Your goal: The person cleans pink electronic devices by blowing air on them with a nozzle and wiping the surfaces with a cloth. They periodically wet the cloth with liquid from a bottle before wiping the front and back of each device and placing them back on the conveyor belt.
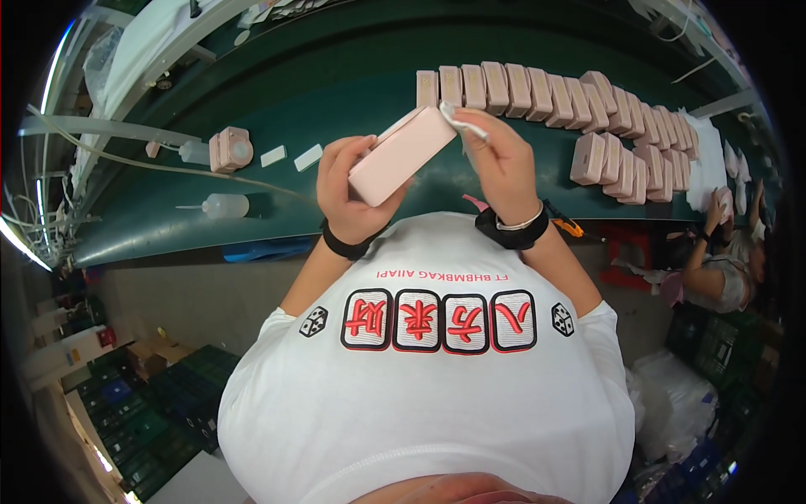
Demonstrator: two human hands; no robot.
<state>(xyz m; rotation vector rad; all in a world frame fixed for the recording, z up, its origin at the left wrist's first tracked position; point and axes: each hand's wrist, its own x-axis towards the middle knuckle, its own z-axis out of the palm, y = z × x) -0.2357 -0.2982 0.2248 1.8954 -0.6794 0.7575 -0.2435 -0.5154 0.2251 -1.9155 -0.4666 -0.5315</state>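
Above the near edge of the bench (336, 109): a pink box (403, 155), tilted and clear of the surface, held between the two hands.
Left hand (346, 193): fingers closed around the near left end of the box, bearing it.
Right hand (506, 164): fingers pinched on a folded white cloth (470, 128), which lies against the box's far right corner; whether the fingers also touch the box cannot be told.
Step in hand: by appearance, wiping the box's surface.
Next move: would call for a steady left grip and a light stroke of the cloth along the edge, or a turn of the box to another face.
Pink boxes, right: a long curved row (516, 91) on the far side, a shorter group (617, 168) nearer.
Left of the hands: two small white blocks (274, 156) (308, 158) and a squeeze bottle (225, 206) on its side.
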